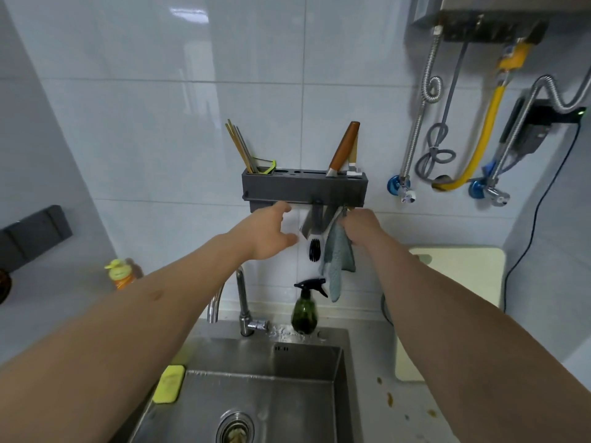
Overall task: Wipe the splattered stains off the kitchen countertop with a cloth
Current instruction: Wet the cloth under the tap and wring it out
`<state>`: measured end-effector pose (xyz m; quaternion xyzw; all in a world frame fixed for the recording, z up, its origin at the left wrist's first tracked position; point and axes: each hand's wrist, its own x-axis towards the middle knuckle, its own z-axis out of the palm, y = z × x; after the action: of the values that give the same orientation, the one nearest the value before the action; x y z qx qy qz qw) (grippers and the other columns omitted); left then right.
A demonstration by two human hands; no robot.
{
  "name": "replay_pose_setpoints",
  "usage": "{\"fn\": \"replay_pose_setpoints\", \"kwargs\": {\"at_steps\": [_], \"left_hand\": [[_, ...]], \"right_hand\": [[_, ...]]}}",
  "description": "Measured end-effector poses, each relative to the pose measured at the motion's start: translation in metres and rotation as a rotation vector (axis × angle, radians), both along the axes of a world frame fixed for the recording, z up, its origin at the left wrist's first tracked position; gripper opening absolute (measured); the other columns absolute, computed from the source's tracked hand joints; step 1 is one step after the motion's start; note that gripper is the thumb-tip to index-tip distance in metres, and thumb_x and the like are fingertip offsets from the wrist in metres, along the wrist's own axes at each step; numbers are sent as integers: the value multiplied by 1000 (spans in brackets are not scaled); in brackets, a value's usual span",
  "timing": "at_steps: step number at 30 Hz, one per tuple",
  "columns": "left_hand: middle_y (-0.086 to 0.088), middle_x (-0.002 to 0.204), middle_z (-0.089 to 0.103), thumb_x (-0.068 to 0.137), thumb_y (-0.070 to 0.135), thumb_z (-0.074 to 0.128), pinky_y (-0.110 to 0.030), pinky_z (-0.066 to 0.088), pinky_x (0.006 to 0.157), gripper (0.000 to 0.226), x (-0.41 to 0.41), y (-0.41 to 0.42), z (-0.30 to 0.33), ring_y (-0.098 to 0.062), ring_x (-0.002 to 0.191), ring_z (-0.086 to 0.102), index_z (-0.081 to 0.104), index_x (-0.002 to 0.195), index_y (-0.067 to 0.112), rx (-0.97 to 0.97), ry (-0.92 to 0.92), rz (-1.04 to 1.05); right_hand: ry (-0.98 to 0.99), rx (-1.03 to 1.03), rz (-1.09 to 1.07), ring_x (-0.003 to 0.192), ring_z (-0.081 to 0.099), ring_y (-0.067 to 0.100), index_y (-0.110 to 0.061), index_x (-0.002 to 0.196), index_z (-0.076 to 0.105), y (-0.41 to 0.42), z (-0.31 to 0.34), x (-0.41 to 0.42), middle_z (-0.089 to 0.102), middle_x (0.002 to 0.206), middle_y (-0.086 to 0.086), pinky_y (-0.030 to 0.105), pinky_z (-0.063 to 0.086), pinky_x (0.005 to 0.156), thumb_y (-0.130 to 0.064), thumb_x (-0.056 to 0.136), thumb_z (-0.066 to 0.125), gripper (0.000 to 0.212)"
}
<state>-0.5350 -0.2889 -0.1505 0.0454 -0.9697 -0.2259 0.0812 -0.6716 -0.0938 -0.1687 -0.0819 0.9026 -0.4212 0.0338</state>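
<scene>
Both hands raised to the wall rack above the sink

At frame centre the right hand (359, 227) grips the top of a blue-grey cloth (337, 262) hanging under the dark rack (303, 188); the left hand (271, 233) is spread just beside a hanging brush (314, 238). Below stand a green spray bottle (304, 310), tap (243, 302) and steel sink (256, 388); brown stains (389, 398) dot the counter (412, 420) at lower right

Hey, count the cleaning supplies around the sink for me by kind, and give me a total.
Cloth, hanging from the rack, right hand gripping it: 1
Spray bottle: 1
Sponge: 1
Brush: 1
Total: 4
</scene>
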Motion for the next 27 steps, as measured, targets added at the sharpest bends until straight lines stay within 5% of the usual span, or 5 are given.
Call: {"fn": "replay_pose_setpoints", "kwargs": {"at_steps": [11, 14, 17, 21, 27], "left_hand": [[-2, 153, 46, 81, 31, 88, -36, 42, 107, 109, 11, 0, -3, -21, 139, 44, 16, 163, 23, 304, -79, -35], [8, 111, 70, 78, 13, 87, -25, 50, 82, 53, 21, -14, -10, -16, 106, 64, 63, 125, 18, 314, -161, -47], [-3, 70, 60, 83, 9, 75, -27, 43, 65, 18, 33, -33, -16, -20, 69, 58, 61, 71, 8, 344, -150, 58], [-17, 84, 56, 91, 4, 68, -52, 60, 79, 9, 46, -63, -12, -28, 79, 69, 62, 83, 3, 664, -54, 148], [-13, 90, 74, 93, 8, 71, -47, 63, 87, 3, 58, -97, -10, -28, 90, 70, 70, 91, 6, 870, 50, 185]], "right_hand": [[190, -373, 428, 71, 53, 16, -24, 77, 45, -52, 65, 52, 52, 78, 3, 33, 41, 67, -32, 98, 48, 23], [157, -437, 548, 72, 57, 13, -26, 77, 48, -62, 70, 63, 56, 77, -1, 32, 42, 66, -36, 98, 50, 23], [191, -389, 495, 61, 58, 1, -31, 74, 53, -62, 69, 65, 59, 67, -16, 27, 42, 61, -43, 98, 51, 27], [-132, -291, 571, 81, 73, 22, -16, 90, 76, -41, 49, 57, 74, 89, 6, 34, 55, 72, -56, 73, 83, 44], [-197, -22, 631, 95, 70, 33, 0, 102, 75, -45, 21, 61, 73, 105, 20, 43, 58, 84, 7, 69, 68, 34]]}}
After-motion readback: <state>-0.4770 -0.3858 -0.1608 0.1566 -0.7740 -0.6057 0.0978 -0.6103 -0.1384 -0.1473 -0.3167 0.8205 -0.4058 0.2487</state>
